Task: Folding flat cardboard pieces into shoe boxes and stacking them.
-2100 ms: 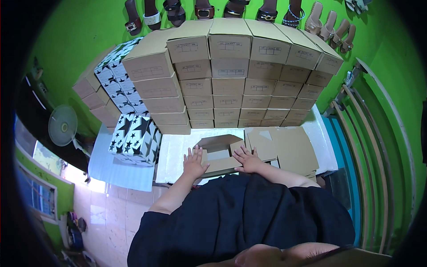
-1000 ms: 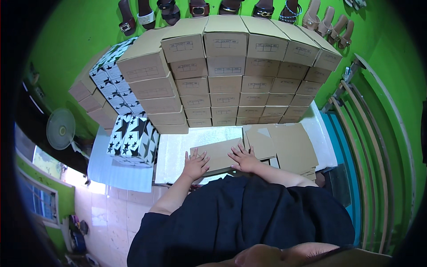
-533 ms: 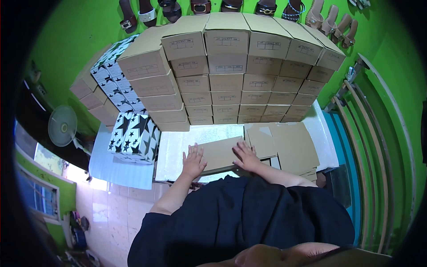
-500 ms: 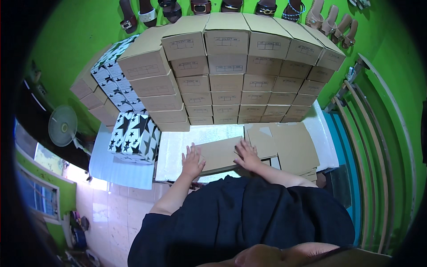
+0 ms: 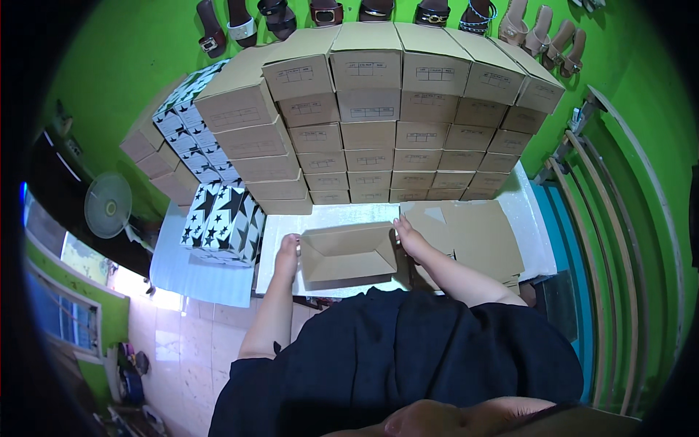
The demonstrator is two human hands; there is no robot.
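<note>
An open-topped brown cardboard box (image 5: 348,251) sits low in front of me, its inside facing up and showing bare walls and bottom. At its left end my left hand (image 5: 288,253) grips the side, fingers against the outer wall. The upper right corner is held by my right hand (image 5: 412,241), with fingers along that end. Beneath and around the box lies a white shiny table surface (image 5: 277,229). Right of it, flat brown cardboard sheets (image 5: 480,237) are piled, partly under my right forearm.
Stacked brown shoe boxes (image 5: 371,135) form a wall behind the work area. Star-patterned boxes (image 5: 222,226) stand at the left on a pale blue sheet (image 5: 211,280). Sandals (image 5: 375,10) line the top. A fan (image 5: 108,205) is far left, and a rack with rails (image 5: 593,247) stands right.
The cardboard piece that lay flat side up under both palms now shows its hollow inside. My hands have moved from its top to its two ends.
</note>
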